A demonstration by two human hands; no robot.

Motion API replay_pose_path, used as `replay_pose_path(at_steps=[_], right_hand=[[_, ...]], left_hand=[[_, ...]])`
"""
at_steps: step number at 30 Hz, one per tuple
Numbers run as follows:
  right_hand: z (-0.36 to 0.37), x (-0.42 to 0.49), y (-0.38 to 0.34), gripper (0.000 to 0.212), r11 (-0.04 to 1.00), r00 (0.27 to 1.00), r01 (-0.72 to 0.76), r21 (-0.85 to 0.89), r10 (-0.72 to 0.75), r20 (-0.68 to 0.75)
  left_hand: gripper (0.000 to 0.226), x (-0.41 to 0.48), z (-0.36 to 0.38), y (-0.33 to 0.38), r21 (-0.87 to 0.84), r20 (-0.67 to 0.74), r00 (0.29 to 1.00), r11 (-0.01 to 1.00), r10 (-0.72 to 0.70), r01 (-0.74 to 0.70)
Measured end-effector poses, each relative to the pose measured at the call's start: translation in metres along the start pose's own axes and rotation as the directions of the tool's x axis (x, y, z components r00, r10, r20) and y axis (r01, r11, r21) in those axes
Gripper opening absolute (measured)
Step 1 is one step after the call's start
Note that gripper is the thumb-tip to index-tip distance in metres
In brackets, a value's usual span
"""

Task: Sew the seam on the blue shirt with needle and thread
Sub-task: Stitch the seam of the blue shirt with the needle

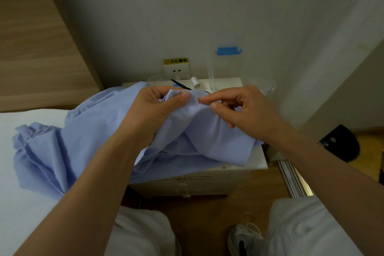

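So the left hand [154,108] has a fold of the shirt [83,131] bunched up, thumb clamped on top; right hand [241,108] pinches the cloth just beside that thumb, other fingers curled; rest of the shirt spills from the nightstand [257,160] onto the bed [25,203]; white spool [195,81] sits at the nightstand's back, near the wall

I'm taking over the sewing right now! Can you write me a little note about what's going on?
Left hand: grips a raised fold of the blue shirt, thumb on top.
Right hand: pinches the fold just beside that thumb; the needle is too small to see.
The shirt drapes from the bed onto the white nightstand; the thread spool stands at its back.
Done: no stitches can be made out, so cannot tell.
Left: sew the seam.
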State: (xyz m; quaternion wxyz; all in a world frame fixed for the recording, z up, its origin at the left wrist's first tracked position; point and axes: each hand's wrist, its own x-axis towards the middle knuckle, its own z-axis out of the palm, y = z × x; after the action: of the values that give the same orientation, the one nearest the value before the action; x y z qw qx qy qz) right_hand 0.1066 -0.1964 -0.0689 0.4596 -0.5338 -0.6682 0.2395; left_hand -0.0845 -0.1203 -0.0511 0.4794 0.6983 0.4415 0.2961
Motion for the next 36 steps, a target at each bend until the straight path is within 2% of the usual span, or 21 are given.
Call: replay_pose_path(at_steps=[8, 17, 22, 25, 29, 36], right_hand=[[0.0001, -0.0009, -0.0013, 0.023, 1.0, 0.999, -0.03, 0.006, 0.029, 0.024], [-0.0012, -0.0009, -0.005, 0.027, 0.997, 0.996, -0.077, 0.009, 0.076, 0.056], [-0.0016, 0.0011, -0.0016, 0.053, 0.975, 0.96, -0.223, 0.006, 0.219, 0.172], [-0.0019, 0.0025, -0.0044, 0.041, 0.966, 0.936, -0.256, 0.022, 0.242, 0.254], [-0.0009, 0.0033, -0.0054, 0.021, 0.959, 0.941, -0.279, 0.057, 0.262, 0.214], [-0.0025, 0.0043, -0.006, 0.022, 0.959, 0.949, -0.262, 0.107, 0.236, 0.207]], left_hand=[[0.026, -0.0006, 0.0015, 0.0027, 0.028, 0.017, 1.0, 1.0, -0.009, 0.008], [0.019, -0.0005, 0.0004, -0.0026, 0.047, 0.013, 0.998, 0.997, 0.059, -0.059], [0.012, -0.0022, 0.0026, -0.0003, 0.103, 0.014, 0.98, 0.974, 0.201, -0.201], [0.011, -0.0012, 0.0022, -0.001, 0.156, 0.033, 0.974, 0.961, 0.225, -0.228], [0.01, 0.001, -0.0005, -0.002, 0.192, 0.05, 0.972, 0.953, 0.229, -0.235], [0.013, -0.0029, 0.0007, 0.0026, 0.099, 0.045, 0.988, 0.984, 0.146, -0.15]])
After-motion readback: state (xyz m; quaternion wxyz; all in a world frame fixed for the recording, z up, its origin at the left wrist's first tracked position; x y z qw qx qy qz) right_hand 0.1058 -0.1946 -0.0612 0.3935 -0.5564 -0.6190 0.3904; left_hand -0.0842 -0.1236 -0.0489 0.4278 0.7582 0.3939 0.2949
